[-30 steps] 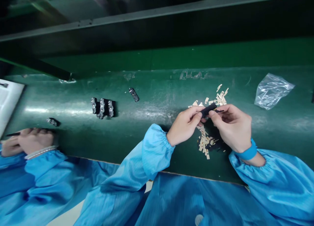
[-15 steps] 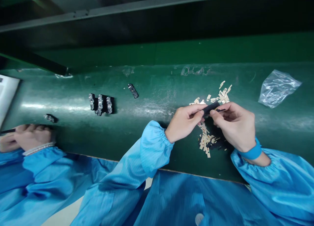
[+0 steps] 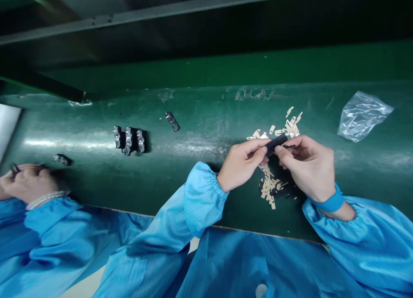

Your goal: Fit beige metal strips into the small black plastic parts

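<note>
Fingers of the left hand (image 3: 239, 165) grip a black part (image 3: 275, 145), slanting beyond their tips toward the right hand (image 3: 312, 166), whose fingers pinch a thin dark strip (image 3: 291, 146).

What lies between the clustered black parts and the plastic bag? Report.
Left to right in the head view: a single black part, slightly farther back, then loose pale pieces; the left hand and right hand sit lower.
</note>
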The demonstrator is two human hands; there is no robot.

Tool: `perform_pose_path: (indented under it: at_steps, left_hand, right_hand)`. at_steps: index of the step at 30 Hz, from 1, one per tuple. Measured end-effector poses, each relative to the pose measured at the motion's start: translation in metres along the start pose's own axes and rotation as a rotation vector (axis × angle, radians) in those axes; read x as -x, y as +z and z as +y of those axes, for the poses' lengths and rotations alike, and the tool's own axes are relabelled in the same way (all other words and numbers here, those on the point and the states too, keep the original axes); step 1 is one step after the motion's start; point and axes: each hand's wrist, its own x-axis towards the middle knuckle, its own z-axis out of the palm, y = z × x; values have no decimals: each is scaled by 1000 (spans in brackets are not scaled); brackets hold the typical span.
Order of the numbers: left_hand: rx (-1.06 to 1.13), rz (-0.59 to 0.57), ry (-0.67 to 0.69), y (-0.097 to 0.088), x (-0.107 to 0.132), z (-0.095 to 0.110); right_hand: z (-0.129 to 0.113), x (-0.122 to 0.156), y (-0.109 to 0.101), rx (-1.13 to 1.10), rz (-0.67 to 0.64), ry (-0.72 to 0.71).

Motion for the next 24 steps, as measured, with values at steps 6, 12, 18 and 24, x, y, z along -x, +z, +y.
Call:
perform_pose_path:
  at_steps: [6, 12, 18, 24]
  left_hand:
    - [0, -1, -4, 1, 1, 0]
    - [-4, 10, -9, 1, 1, -1]
    - [1, 4, -20, 1, 1, 0]
    - [8, -4, -12, 1, 1, 1]
  right_hand:
    - [1, 0, 0, -8, 1, 7]
    - [-1, 0, 0, 7, 7, 7]
    - [-1, 0, 1, 13, -2, -6]
    - [1, 0, 0, 11, -3, -11]
